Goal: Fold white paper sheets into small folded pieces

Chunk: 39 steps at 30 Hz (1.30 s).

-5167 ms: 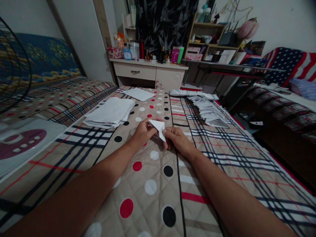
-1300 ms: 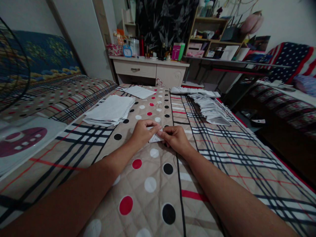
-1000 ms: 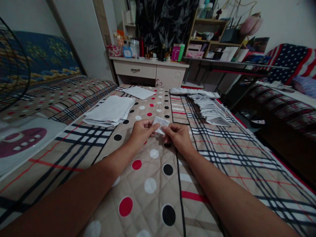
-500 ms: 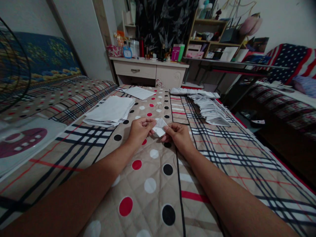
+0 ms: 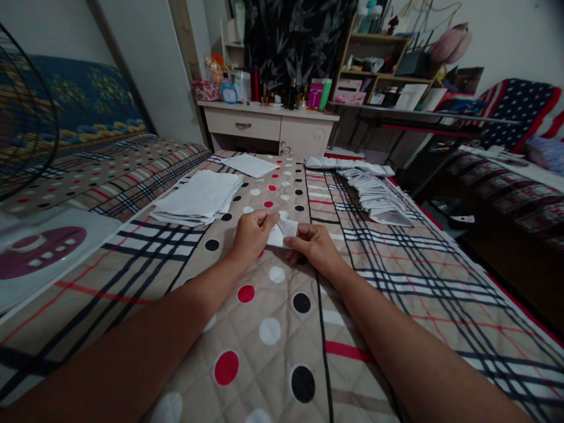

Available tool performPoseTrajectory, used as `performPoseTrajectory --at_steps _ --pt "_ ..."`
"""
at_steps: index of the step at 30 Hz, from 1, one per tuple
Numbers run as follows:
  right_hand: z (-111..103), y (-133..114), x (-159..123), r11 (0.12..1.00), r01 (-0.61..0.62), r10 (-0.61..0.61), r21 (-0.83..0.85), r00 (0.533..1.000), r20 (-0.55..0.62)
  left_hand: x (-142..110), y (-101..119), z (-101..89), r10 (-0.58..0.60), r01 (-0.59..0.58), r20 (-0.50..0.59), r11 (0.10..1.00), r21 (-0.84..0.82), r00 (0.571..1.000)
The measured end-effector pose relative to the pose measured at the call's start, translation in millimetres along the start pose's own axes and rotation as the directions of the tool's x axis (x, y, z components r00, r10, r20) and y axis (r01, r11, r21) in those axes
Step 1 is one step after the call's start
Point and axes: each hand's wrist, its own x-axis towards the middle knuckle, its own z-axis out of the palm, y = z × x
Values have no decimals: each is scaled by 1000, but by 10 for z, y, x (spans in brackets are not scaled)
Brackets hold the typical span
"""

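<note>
Between my hands is a small folded piece of white paper [image 5: 282, 232], held just above the patterned bed cover. My left hand [image 5: 252, 235] pinches its left side, thumb on top. At its right edge my right hand [image 5: 316, 245] grips it between thumb and curled fingers. A stack of flat white paper sheets [image 5: 199, 195] lies beyond my left hand, with one more white sheet [image 5: 251, 165] farther back. To the far right rests a row of folded white papers [image 5: 374, 197], packed closely, and another bundle of folded papers [image 5: 348, 165] lies behind it.
The quilted bed cover [image 5: 268, 332] has dots and plaid stripes. A plastic bag with a purple print [image 5: 44, 252] lies at the left, near a fan [image 5: 30, 111]. Beyond the bed stand a white dresser [image 5: 242, 123] and a shelf unit [image 5: 374, 76].
The folded paper has turned between my fingers, from a tilted diamond to a flatter position. Both hands keep hold of it with small finger shifts. The surrounding papers stay put.
</note>
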Motion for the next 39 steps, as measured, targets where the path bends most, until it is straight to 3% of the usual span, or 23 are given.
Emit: performPoseTrajectory --at_steps 3,9,11,13,16,19,28,31,34,39 --pt "-7 -11 -16 994 -3 4 -111 1000 10 -12 13 9 80 -81 13 995 66 997" --pt "-49 61 22 992 77 -88 -103 990 -112 -31 14 42 19 -2 96 985 -172 995" --pt "-50 94 45 986 91 -108 -138 987 -122 -29 20 31 50 -44 50 992 -122 997" --pt "-51 109 61 954 146 -187 -261 973 -138 -27 33 10 156 -156 -15 988 -4 988" --pt "-66 85 64 825 291 -419 -484 891 -178 -31 45 -12 356 -349 -4 918 188 934" --pt "-89 38 44 713 404 -594 -573 782 -187 -44 43 -3 469 -468 66 841 271 881" --pt "-88 42 10 531 474 -735 -703 671 -104 -95 93 12 602 -597 106 724 345 791" --pt "-69 36 -6 505 489 -736 -712 674 -59 -114 122 10 610 -610 139 691 387 780" --pt "-45 16 -29 518 457 -710 -723 701 -65 -137 150 10 573 -581 160 699 417 804" --pt "-24 -4 -52 516 427 -705 -743 704 -85 -152 169 17 544 -553 164 701 449 823"
